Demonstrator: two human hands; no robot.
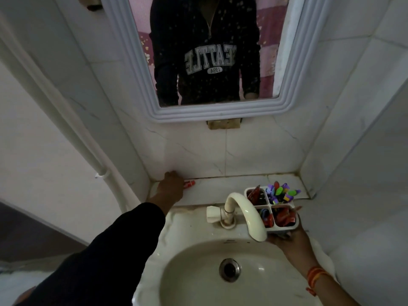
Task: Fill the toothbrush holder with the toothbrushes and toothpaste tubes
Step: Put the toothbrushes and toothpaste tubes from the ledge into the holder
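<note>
A white four-compartment toothbrush holder [293,227] is held up from below by my right hand [287,238], to the right of the tap. Colourful toothbrushes [282,192] stand in its back right compartment, and red toothpaste tubes [284,216] fill the front right and back left ones. On the ledge at the left, my left hand [171,185] rests over a small red toothpaste tube [189,183]; only the tube's right end shows past my fingers. Whether the fingers grip it I cannot tell.
A white tap [245,212] curves over the basin of the sink [198,257] between my hands. The tiled ledge [220,188] runs behind the sink under a white-framed mirror [220,111]. A white pipe [66,120] runs down the left wall.
</note>
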